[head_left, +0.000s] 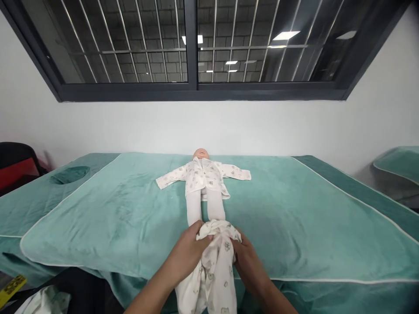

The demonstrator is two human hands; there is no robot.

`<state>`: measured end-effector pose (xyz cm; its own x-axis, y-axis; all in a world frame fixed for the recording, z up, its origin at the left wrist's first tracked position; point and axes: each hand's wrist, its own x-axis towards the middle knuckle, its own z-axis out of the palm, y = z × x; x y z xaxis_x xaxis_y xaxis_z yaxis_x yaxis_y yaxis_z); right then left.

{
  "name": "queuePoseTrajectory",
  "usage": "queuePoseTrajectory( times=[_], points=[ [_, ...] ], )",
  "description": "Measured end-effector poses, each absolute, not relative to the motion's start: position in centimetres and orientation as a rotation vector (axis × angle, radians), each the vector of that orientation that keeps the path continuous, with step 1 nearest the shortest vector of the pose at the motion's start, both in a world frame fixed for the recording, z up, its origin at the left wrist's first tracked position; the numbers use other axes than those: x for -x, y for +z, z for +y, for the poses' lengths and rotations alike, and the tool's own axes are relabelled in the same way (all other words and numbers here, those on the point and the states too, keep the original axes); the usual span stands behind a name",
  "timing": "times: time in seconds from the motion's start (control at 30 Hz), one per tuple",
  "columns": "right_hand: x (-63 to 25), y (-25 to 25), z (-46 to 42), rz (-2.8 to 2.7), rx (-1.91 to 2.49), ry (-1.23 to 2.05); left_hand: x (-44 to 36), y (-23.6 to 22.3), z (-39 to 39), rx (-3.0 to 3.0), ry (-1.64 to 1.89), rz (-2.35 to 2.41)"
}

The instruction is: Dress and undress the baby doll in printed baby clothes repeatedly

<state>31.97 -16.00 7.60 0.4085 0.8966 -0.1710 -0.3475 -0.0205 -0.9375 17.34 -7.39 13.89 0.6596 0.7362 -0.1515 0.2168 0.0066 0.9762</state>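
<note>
Left hand (pixel 191 247): closed on one side of the waistband
Right hand (pixel 246 258): gripping the opposite side
Printed baby pants (pixel 220 266): between both hands, legs trailing nearer than them
Baby doll (pixel 216 206): lying straight beyond the hands, in a printed jacket (pixel 203 178)
Near edge: white piping (pixel 310 280) passing beneath the forearms
Side room: green sheet (pixel 288 209) reaching well out left and right of both hands

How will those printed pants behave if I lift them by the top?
The printed pants look floppy: below the left hand and right hand, they fall in loose folds. They are probably light, as the cloth looks thin. The top edge bunches between the hands, so it may crumple.
</note>
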Motion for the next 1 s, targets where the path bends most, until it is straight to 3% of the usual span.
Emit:
queuePoseTrajectory(
  times=[0.33, 0.57, 0.73, 1.0],
  points=[
    [-34.8, 7.1, -10.9, -0.751, 1.435, 0.694, -22.7, 13.1, -2.2, -1.286, 0.689, 0.819],
    [-36.7, 7.8, -7.6, -0.69, 1.311, 0.795, -25.5, 13.6, 1.8, -1.725, 0.793, 0.896],
    [-38.7, 7.2, -6.0, -0.812, 1.451, 0.714, -25.3, 14.1, 3.1, -1.772, 0.797, 0.901],
    [-42.4, 7.4, -6.3, -1.086, 1.46, 0.785, -19.3, 16.7, 2.3, -1.532, 0.254, 0.595]
  ],
)
